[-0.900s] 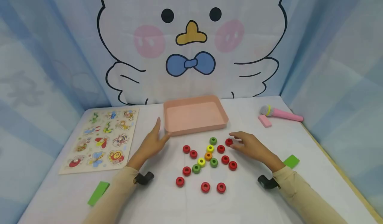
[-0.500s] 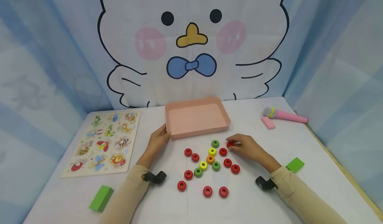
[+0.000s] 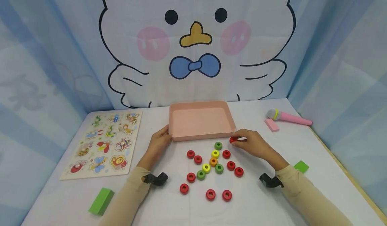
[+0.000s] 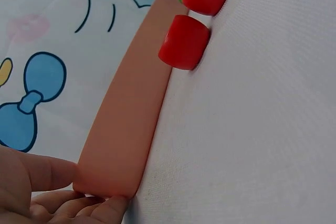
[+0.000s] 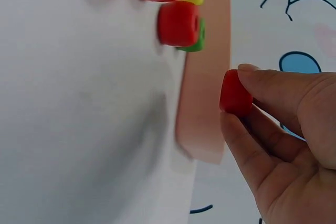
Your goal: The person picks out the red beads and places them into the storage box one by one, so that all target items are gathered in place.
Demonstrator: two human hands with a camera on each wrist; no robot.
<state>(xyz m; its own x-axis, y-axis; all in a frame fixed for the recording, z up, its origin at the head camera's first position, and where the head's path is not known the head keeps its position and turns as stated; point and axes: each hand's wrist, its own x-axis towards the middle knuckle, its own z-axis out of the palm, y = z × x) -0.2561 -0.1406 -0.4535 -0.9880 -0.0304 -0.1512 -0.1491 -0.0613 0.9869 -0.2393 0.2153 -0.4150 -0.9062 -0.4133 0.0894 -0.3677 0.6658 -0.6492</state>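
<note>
My right hand (image 3: 253, 146) pinches a red bead (image 3: 233, 140) between thumb and fingertips. In the right wrist view this red bead (image 5: 235, 94) is held off the table, near the tray's right end. My left hand (image 3: 158, 146) grips the near left corner of the shallow pink tray (image 3: 202, 121), thumb at its rim and fingers against its outer side. The tray's inside is bare. In front of it lie several more red beads (image 3: 226, 154), with green beads (image 3: 219, 168), yellow beads (image 3: 206, 168) and an orange bead (image 3: 213, 162) among them.
At the left lies a board with insect pictures (image 3: 102, 145), and nearer a green block (image 3: 101, 201). A pink toy microphone (image 3: 290, 117) and a pink block (image 3: 271, 125) are at the right. Another green block (image 3: 301, 166) is partly behind the right sleeve.
My left hand has moved to the tray's corner and taken hold; the tray has turned slightly. My right hand has closed on the red bead and lifted it toward the tray.
</note>
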